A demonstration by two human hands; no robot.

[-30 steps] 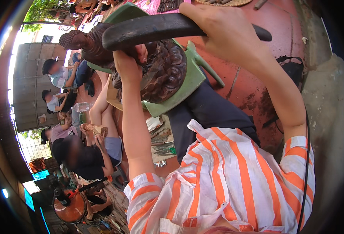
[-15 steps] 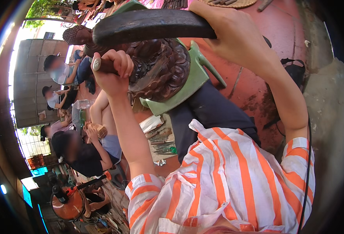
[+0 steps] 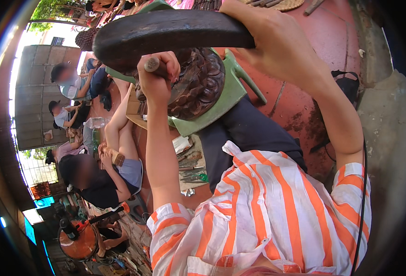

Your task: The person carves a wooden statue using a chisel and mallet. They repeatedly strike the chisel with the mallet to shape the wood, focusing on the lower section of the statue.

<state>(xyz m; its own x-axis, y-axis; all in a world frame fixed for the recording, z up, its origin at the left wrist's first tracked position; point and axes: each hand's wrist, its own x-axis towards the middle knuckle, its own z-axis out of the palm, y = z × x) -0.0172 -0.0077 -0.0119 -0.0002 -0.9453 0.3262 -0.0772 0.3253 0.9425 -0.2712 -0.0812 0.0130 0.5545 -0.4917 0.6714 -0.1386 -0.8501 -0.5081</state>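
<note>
Left hand (image 3: 159, 76) has slid down onto carved wood block (image 3: 198, 83), fingers clenched round chisel handle (image 3: 151, 63); right hand (image 3: 276, 41) fingers clamp dark mallet (image 3: 166, 34) above block

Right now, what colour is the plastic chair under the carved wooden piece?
Pale green plastic chair, clearest in the head view.

A dark wooden mallet (image 3: 166, 34) is gripped by the right hand (image 3: 276, 46), a chisel handle (image 3: 151, 64) by the left hand (image 3: 159, 78), over a carved dark wood block (image 3: 198, 83).
</note>
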